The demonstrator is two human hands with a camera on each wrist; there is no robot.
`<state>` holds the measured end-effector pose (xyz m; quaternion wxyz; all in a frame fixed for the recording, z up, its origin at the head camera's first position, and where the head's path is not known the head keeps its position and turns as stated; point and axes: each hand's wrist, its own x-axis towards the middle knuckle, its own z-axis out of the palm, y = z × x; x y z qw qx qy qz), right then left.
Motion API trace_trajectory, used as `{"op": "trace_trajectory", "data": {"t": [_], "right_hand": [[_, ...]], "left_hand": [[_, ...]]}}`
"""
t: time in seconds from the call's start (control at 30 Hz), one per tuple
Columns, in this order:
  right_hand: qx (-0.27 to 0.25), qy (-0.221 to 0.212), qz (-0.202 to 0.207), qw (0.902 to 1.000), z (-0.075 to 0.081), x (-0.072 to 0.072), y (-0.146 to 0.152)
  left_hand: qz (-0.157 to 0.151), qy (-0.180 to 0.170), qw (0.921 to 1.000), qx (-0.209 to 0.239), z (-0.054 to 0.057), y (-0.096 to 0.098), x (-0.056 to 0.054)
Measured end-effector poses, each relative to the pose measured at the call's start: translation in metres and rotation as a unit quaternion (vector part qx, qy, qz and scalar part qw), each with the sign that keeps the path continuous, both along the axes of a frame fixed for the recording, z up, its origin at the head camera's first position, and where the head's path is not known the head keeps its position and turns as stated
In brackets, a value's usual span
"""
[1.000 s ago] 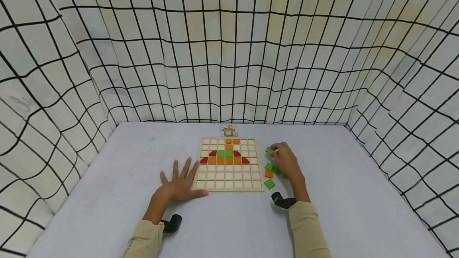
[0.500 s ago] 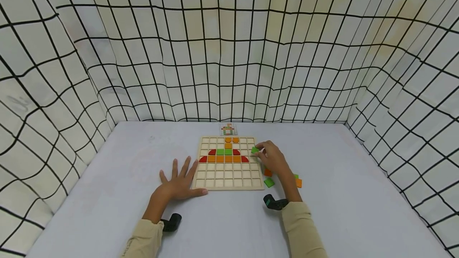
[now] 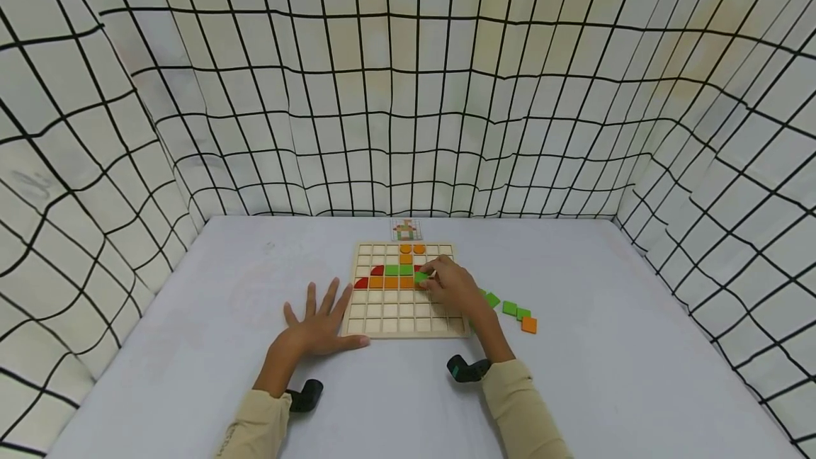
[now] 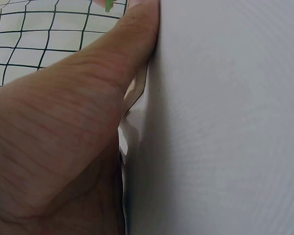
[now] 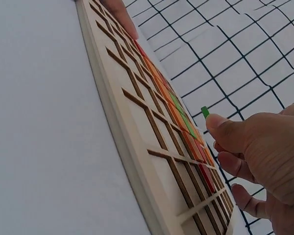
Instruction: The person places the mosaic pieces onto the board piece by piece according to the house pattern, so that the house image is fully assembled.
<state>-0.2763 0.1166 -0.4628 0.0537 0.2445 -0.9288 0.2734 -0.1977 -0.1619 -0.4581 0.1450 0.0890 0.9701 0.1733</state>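
A wooden grid board (image 3: 408, 332) lies on the white table, with orange, green and red tiles set in its upper rows. My right hand (image 3: 451, 285) pinches a green square tile (image 3: 421, 278) between thumb and fingertips, above the right part of the filled rows. The right wrist view shows that green tile (image 5: 205, 112) held on edge, raised off the board. My left hand (image 3: 319, 328) lies flat with fingers spread at the board's left edge, the thumb by its lower left corner. In the left wrist view the left hand (image 4: 63, 112) fills the left side.
Several loose green tiles (image 3: 510, 308) and an orange square tile (image 3: 529, 325) lie right of the board, partly behind my right forearm. A small patterned card (image 3: 406, 229) sits beyond the board's far edge. Black netting (image 3: 408, 119) over white walls surrounds the table's back and sides.
My right hand has carried the green tile leftward from the loose tiles, across the board's right edge, to above the filled rows. My left hand has stayed in place.
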Motion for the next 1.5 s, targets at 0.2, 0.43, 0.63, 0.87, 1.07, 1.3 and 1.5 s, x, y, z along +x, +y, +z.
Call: {"op": "trace_trajectory", "data": {"t": [0.2,0.43,0.63,0.87,1.07,1.3,1.5], "right_hand": [[0.028,0.021,0.022,0.9991,0.002,0.005,-0.022],[0.07,0.023,0.025,0.997,0.001,0.011,-0.047],[0.083,0.027,0.024,0.9959,-0.003,0.012,-0.064],[0.077,0.045,0.014,0.9959,-0.007,0.014,-0.074],[0.072,0.05,0.016,0.996,-0.009,0.013,-0.075],[0.057,0.055,0.02,0.9967,-0.011,0.015,-0.075],[0.049,0.05,0.017,0.9974,-0.012,0.016,-0.076]], "left_hand": [[-0.002,0.002,1.0,-0.008,-0.002,-0.001,-0.001],[-0.005,0.007,0.9999,-0.013,-0.002,-0.001,0.0],[-0.007,0.01,0.9999,-0.011,0.0,0.0,0.0],[-0.006,0.015,0.9998,-0.009,0.003,0.001,-0.001],[-0.003,0.014,0.9998,-0.012,0.004,0.001,-0.001],[-0.002,0.01,0.9999,-0.011,0.003,0.002,0.0],[-0.001,0.002,0.9999,-0.013,0.002,0.001,-0.001]]}}
